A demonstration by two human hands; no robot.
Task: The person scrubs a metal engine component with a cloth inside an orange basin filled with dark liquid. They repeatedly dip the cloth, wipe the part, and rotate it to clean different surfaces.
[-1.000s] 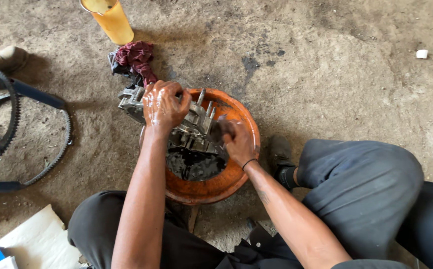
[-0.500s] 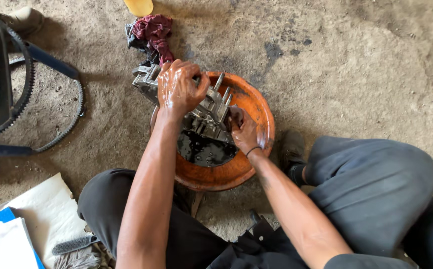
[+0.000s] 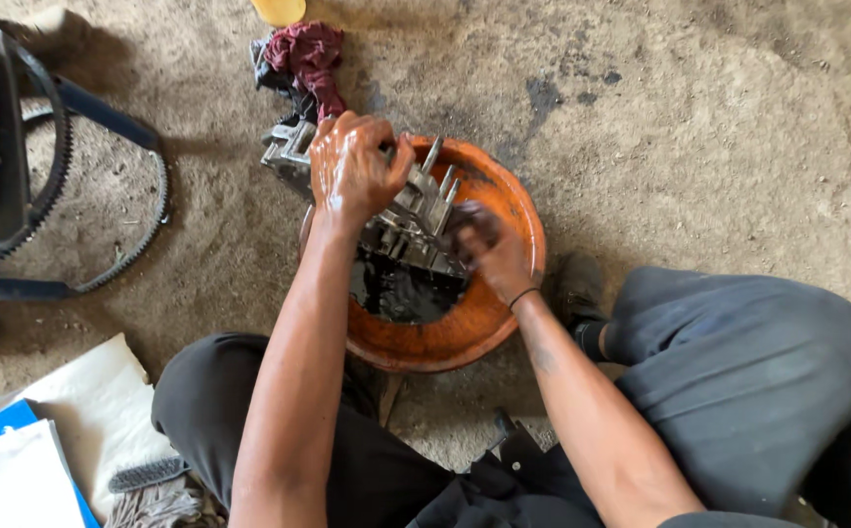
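Bottom left of frame: white paper sheets (image 3: 15,479) on a blue board, a dark ribbed brush (image 3: 148,474) beside them, black trousers at bottom centre. Mid frame: round orange basin (image 3: 504,313), smooth plastic, w/ black oily liquid (image 3: 401,293) pooled inside. Grey cast-metal engine part (image 3: 411,220), ribbed & studded, lies tilted across the basin's upper-left rim, partly over the liquid. Left hand (image 3: 349,171), wet & glossy, fingers curled tight over the part's upper end, gripping it. Right hand (image 3: 492,252), blurred, fingers bent against the part's lower right side; can't tell if it grips. Further up: crumpled maroon rag (image 3: 310,57) on gritty concrete floor (image 3: 719,127); toothed black belt (image 3: 142,210) & blue frame, upper left.
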